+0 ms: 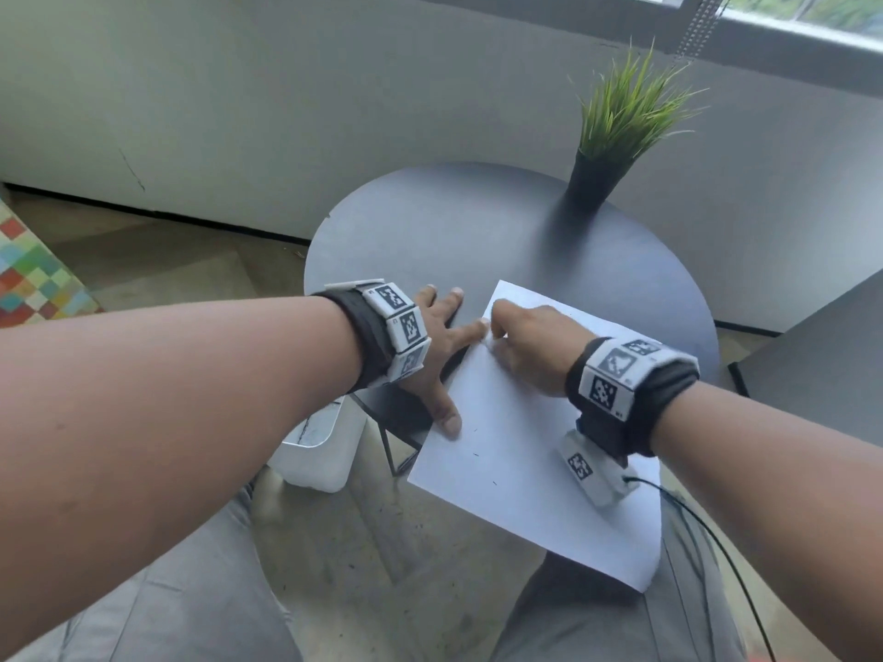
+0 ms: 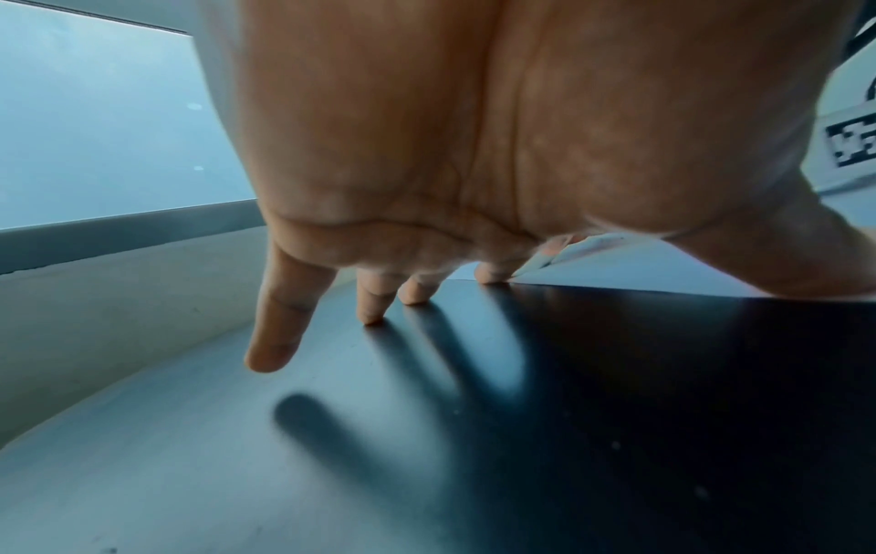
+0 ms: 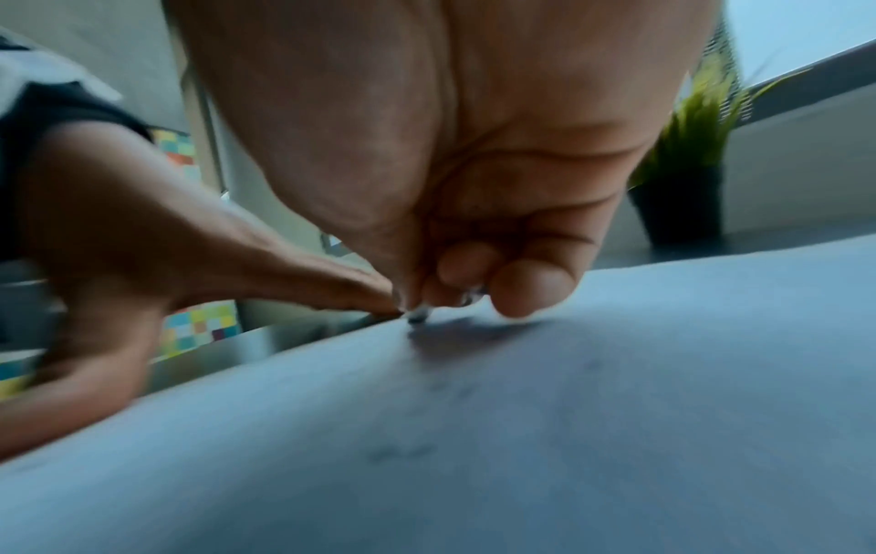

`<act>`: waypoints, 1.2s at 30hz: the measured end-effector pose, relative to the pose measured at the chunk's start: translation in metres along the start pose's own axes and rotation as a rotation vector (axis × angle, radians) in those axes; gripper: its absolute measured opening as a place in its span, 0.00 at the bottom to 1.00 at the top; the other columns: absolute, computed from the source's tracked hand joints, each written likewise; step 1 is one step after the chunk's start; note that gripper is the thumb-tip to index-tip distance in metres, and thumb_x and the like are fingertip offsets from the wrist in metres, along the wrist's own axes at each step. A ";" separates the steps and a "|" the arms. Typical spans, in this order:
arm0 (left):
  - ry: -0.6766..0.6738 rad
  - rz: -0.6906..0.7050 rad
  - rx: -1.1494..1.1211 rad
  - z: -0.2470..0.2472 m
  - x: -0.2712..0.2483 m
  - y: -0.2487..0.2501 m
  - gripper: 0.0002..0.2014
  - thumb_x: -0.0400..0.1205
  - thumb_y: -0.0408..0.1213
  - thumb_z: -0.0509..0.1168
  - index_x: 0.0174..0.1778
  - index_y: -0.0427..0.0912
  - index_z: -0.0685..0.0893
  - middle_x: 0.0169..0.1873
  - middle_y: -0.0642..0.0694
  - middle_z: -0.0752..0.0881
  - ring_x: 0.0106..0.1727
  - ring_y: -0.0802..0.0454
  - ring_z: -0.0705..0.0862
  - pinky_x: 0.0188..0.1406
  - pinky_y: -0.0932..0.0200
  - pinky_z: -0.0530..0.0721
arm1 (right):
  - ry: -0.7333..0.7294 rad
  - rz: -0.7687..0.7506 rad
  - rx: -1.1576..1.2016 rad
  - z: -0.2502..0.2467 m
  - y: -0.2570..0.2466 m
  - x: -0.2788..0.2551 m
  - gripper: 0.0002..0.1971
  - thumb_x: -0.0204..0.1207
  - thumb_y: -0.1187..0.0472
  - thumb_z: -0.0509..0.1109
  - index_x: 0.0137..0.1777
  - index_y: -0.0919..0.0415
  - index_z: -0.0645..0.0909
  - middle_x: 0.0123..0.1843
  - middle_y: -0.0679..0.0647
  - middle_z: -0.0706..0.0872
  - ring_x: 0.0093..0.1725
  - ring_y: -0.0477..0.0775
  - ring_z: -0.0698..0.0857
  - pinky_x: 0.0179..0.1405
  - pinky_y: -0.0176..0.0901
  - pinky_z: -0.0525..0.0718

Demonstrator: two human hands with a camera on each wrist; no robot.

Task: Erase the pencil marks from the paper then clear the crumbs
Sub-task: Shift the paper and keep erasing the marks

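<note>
A white rectangular sheet of paper (image 1: 535, 451) lies on the round dark grey table (image 1: 478, 231), its near corner overhanging the table's edge; a few short pencil marks (image 1: 475, 455) show on it near the left side; the left hand (image 1: 432, 346) is spread wide and flat, fingertips (image 2: 372, 315) on the bare table and thumb pressing the paper's left edge; the right hand (image 1: 525, 348) sits on the sheet's far left corner with fingers curled tightly around a small whitish eraser (image 3: 418, 314), whose tip touches the paper just beside the left index finger; a green grass-like plant in a black pot (image 1: 597, 179) stands at the table's far side, well apart from the paper; a white bin (image 1: 320, 451) sits on the floor below the left arm.
</note>
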State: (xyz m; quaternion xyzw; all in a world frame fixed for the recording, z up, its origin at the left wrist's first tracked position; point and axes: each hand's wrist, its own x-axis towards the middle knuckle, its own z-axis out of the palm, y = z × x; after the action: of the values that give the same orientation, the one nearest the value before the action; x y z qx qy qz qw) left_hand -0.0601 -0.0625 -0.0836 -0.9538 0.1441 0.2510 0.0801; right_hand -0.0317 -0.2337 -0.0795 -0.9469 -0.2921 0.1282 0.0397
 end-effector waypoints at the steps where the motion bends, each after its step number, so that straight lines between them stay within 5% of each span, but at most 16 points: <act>1: -0.011 -0.001 0.003 -0.001 -0.001 0.000 0.70 0.54 0.83 0.67 0.84 0.63 0.35 0.86 0.42 0.35 0.86 0.34 0.40 0.74 0.23 0.58 | -0.041 -0.089 0.008 0.003 -0.008 -0.004 0.10 0.83 0.56 0.59 0.62 0.55 0.71 0.52 0.60 0.83 0.51 0.63 0.82 0.46 0.48 0.78; 4: -0.024 -0.001 -0.001 -0.002 -0.002 0.002 0.69 0.55 0.82 0.67 0.84 0.63 0.34 0.86 0.42 0.34 0.86 0.33 0.39 0.75 0.23 0.56 | -0.192 -0.304 0.042 0.007 -0.021 -0.019 0.12 0.82 0.58 0.61 0.64 0.55 0.74 0.53 0.58 0.84 0.47 0.60 0.80 0.46 0.48 0.78; 9: -0.012 -0.012 -0.012 0.001 -0.002 0.000 0.69 0.55 0.83 0.67 0.84 0.64 0.34 0.86 0.44 0.34 0.86 0.35 0.39 0.75 0.23 0.56 | -0.005 0.008 -0.002 -0.003 0.001 -0.004 0.13 0.84 0.50 0.58 0.60 0.57 0.74 0.51 0.60 0.84 0.50 0.64 0.82 0.45 0.48 0.78; 13: -0.013 -0.005 0.011 -0.001 -0.002 0.001 0.69 0.55 0.83 0.66 0.84 0.63 0.33 0.86 0.42 0.34 0.86 0.34 0.39 0.76 0.24 0.56 | -0.227 -0.289 0.027 0.009 -0.023 -0.025 0.11 0.82 0.58 0.61 0.63 0.58 0.73 0.51 0.60 0.84 0.47 0.62 0.81 0.46 0.49 0.80; 18: -0.007 -0.005 0.011 0.000 -0.002 0.001 0.69 0.55 0.83 0.66 0.84 0.63 0.33 0.86 0.42 0.35 0.86 0.34 0.40 0.76 0.25 0.56 | -0.034 0.041 -0.012 -0.004 0.005 -0.006 0.14 0.84 0.48 0.58 0.61 0.56 0.73 0.52 0.58 0.84 0.47 0.61 0.81 0.46 0.47 0.78; 22: -0.025 -0.017 0.027 -0.002 0.000 0.003 0.70 0.54 0.83 0.67 0.84 0.62 0.33 0.86 0.41 0.34 0.86 0.33 0.40 0.75 0.23 0.55 | -0.213 -0.251 0.006 0.007 -0.017 -0.025 0.10 0.83 0.59 0.60 0.62 0.57 0.73 0.51 0.59 0.84 0.48 0.62 0.81 0.48 0.52 0.81; 26: 0.000 -0.008 0.032 -0.001 0.000 0.003 0.69 0.55 0.83 0.67 0.84 0.61 0.34 0.86 0.40 0.37 0.86 0.32 0.43 0.76 0.26 0.57 | -0.004 0.067 -0.026 -0.005 0.008 -0.005 0.11 0.85 0.50 0.57 0.56 0.58 0.71 0.48 0.59 0.82 0.46 0.63 0.80 0.44 0.50 0.80; 31: -0.021 -0.019 0.021 -0.002 0.000 0.003 0.70 0.55 0.82 0.68 0.84 0.63 0.33 0.86 0.41 0.35 0.86 0.33 0.40 0.76 0.23 0.54 | -0.190 -0.253 -0.011 0.005 -0.017 -0.029 0.06 0.83 0.57 0.59 0.56 0.57 0.72 0.46 0.59 0.84 0.44 0.63 0.80 0.43 0.52 0.80; 36: -0.012 -0.018 0.036 -0.002 0.000 0.003 0.70 0.54 0.83 0.67 0.84 0.62 0.32 0.86 0.41 0.36 0.86 0.33 0.42 0.77 0.25 0.55 | 0.005 0.097 0.011 0.002 0.000 -0.007 0.13 0.85 0.49 0.56 0.59 0.58 0.72 0.50 0.58 0.83 0.48 0.62 0.80 0.45 0.50 0.79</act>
State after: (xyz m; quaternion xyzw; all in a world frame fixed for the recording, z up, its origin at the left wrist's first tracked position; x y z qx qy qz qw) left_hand -0.0606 -0.0654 -0.0822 -0.9520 0.1396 0.2532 0.1003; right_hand -0.0380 -0.2380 -0.0801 -0.9600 -0.2452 0.1292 0.0393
